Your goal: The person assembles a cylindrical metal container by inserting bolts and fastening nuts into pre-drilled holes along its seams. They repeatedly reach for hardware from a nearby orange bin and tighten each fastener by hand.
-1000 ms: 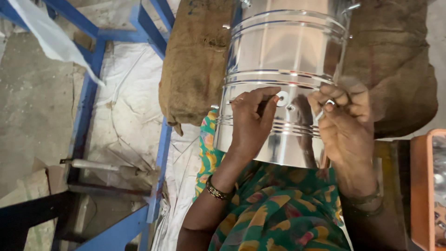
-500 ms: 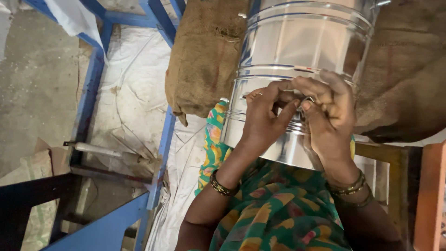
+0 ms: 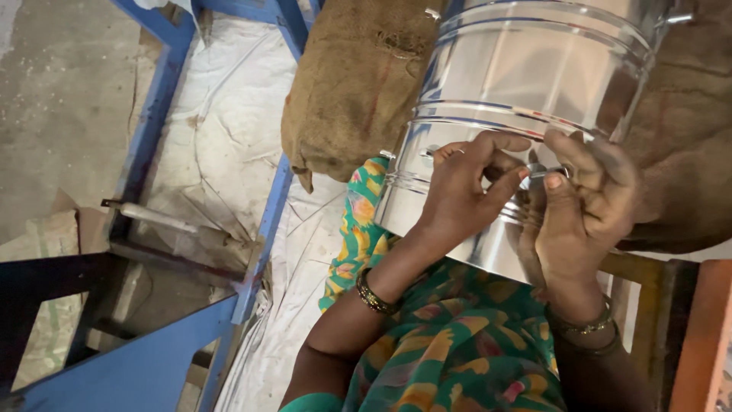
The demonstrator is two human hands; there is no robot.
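Steel drum (image 3: 526,91) lies centre-right of frame against burlap sacking (image 3: 358,84). Left hand (image 3: 461,191) and right hand (image 3: 587,206) pinch a small metal fitting (image 3: 537,174) on its side.

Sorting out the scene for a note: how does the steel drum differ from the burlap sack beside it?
The steel drum is shiny, smooth and ribbed with bands; the burlap sack is dull brown and coarse. The drum keeps a rigid round shape; the sack sags. The left hand and right hand touch the drum, not the sack.
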